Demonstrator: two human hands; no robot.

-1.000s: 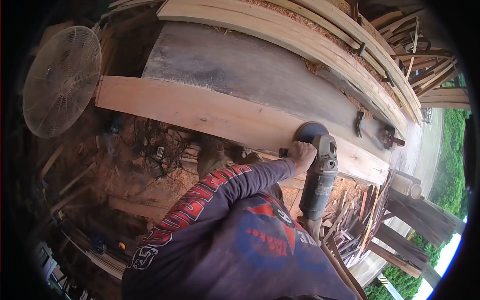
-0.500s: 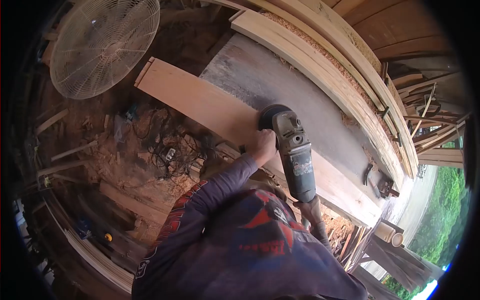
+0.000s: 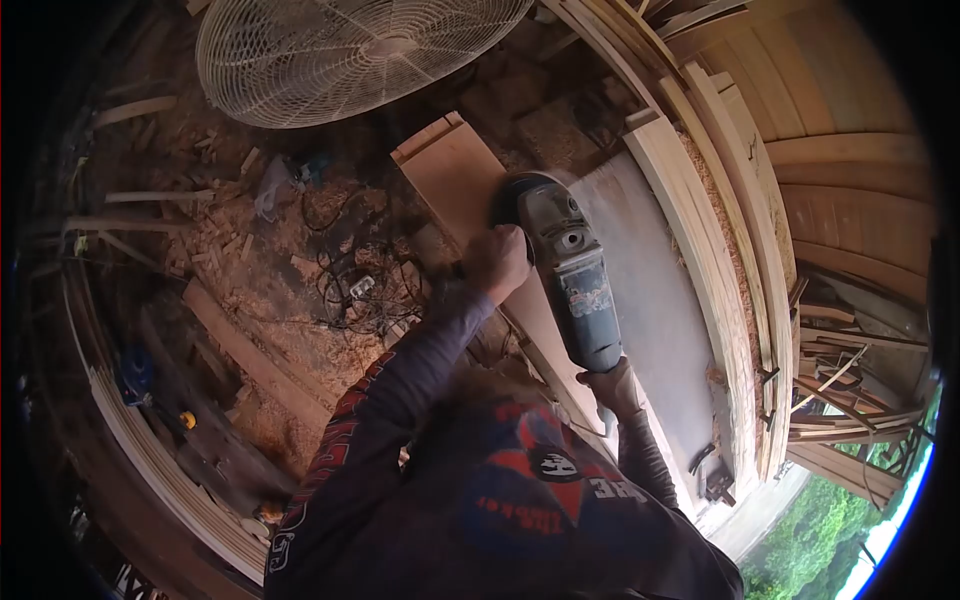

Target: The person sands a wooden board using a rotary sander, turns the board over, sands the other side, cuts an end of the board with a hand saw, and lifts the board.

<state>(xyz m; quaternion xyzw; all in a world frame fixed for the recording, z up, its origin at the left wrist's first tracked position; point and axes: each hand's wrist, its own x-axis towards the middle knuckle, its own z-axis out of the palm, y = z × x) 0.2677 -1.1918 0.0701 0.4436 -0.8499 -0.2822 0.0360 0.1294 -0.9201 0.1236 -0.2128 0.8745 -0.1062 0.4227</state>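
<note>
A grey-green power sander (image 3: 585, 290) lies over a long flat board (image 3: 455, 175), its dark round disc (image 3: 520, 198) on the board's surface near the far end. My left hand (image 3: 497, 262) is wrapped round the side handle beside the sander's head. At the rear end of the tool body, my right hand (image 3: 615, 388) grips the sander; part of its fingers is hidden beneath the tool. The board rests along the left edge of a grey work surface (image 3: 650, 270).
A large round fan (image 3: 385, 50) stands beyond the board's far end. Long planks (image 3: 705, 270) line the right side. Tangled cables (image 3: 365, 285) and wood shavings cover the floor at left. A clamp-like metal tool (image 3: 715, 485) sits at the lower right of the work surface.
The view has turned, so the fan appears nearer and the board steeper. Both hands have carried the sander along the board toward its far end.
</note>
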